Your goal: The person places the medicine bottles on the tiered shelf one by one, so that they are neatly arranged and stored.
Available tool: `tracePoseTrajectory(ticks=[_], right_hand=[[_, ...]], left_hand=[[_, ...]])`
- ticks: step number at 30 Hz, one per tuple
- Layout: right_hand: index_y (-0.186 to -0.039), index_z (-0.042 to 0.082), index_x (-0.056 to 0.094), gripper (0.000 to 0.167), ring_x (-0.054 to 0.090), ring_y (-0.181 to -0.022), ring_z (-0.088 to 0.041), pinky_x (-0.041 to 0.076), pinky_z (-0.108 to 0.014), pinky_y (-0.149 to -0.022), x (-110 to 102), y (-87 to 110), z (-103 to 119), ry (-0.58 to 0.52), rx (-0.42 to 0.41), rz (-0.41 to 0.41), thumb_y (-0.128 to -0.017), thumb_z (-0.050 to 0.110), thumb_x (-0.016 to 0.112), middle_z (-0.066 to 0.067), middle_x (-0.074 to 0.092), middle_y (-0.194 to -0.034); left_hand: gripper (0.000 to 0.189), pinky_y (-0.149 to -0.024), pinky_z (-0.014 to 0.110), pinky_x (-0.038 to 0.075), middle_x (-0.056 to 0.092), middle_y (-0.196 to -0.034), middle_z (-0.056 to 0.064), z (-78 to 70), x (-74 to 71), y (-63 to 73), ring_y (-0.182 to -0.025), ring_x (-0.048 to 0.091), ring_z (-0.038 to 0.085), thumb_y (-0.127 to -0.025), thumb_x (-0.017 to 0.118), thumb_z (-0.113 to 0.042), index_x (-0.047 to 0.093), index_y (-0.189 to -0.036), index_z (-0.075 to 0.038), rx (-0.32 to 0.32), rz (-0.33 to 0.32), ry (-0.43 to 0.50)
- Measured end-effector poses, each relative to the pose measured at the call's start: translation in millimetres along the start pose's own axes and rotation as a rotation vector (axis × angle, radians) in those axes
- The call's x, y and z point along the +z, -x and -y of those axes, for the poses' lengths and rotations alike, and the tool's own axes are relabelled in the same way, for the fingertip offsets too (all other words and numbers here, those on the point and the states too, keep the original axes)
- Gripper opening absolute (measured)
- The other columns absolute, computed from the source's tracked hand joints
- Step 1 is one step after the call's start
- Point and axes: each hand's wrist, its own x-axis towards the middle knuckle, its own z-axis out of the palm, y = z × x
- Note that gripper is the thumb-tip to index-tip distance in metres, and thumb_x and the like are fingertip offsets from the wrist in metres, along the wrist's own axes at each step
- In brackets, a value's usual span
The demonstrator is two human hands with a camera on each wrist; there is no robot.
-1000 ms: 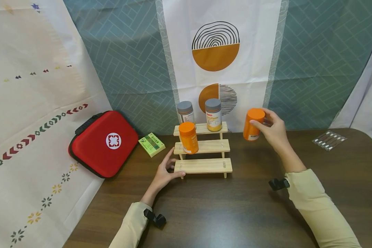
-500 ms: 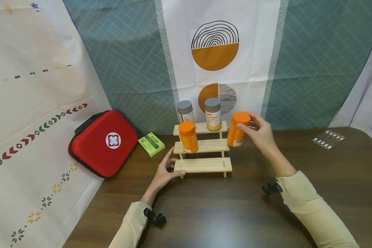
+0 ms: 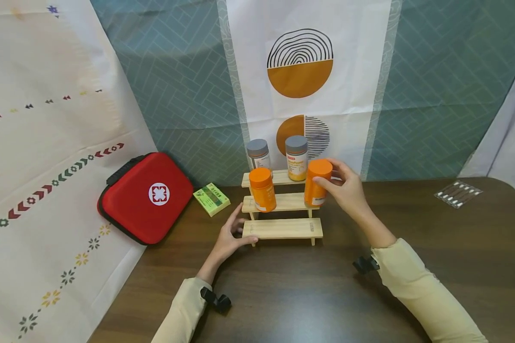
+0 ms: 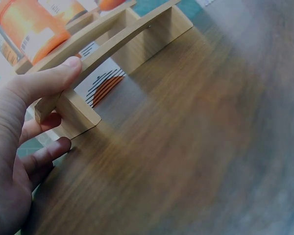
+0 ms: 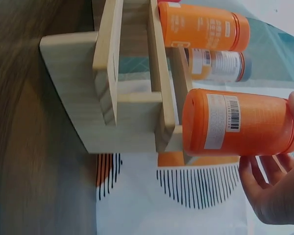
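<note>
My right hand holds an orange bottle near its lid, upright at the right end of the middle step of a three-tier wooden stand. In the right wrist view the held bottle's base is close to the step; contact is hard to tell. My left hand grips the stand's lower left end, its thumb on top and fingers below. A second orange bottle stands on the middle step's left. Two grey-lidded bottles, one at left and one at right, occupy the top step.
Left of the stand lie a small green-and-yellow box and a red first-aid case. A clear packet of cotton swabs lies on the brown table at far right. Patterned cloth hangs behind.
My right hand has brought the orange bottle leftward, from beside the stand to the middle step's right end. My left hand has stayed on the stand.
</note>
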Motion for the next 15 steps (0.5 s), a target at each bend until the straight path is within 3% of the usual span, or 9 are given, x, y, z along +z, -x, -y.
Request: tracePoseTrajectory(ticks=[10,15], right_hand=[[-0.14,0.004,0.049,0.056,0.055,-0.112,-0.021,0.047,-0.009,-0.086,23,-1.1,-2,-0.047,0.011,0.038,-0.089,0.015,0.071,-0.017,0.057,-0.132],[-0.141,0.006,0.048,0.058,0.057,-0.116,-0.029,0.05,-0.032,-0.099,35,0.6,-1,-0.035,0.023,0.052,-0.089,0.017,0.072,-0.017,0.057,-0.132]], left_hand=[[0.1,-0.087,0.034,0.049,0.063,-0.121,0.027,0.6,0.2,-0.2,-0.09,0.061,0.026,-0.077,0.08,-0.004,0.019,-0.156,-0.006,-0.021,-0.002,0.008],[0.1,-0.087,0.034,0.049,0.063,-0.122,0.027,-0.3,-0.1,0.3,-0.09,0.061,0.028,-0.077,0.08,-0.003,0.019,-0.156,-0.007,-0.024,0.0,0.009]])
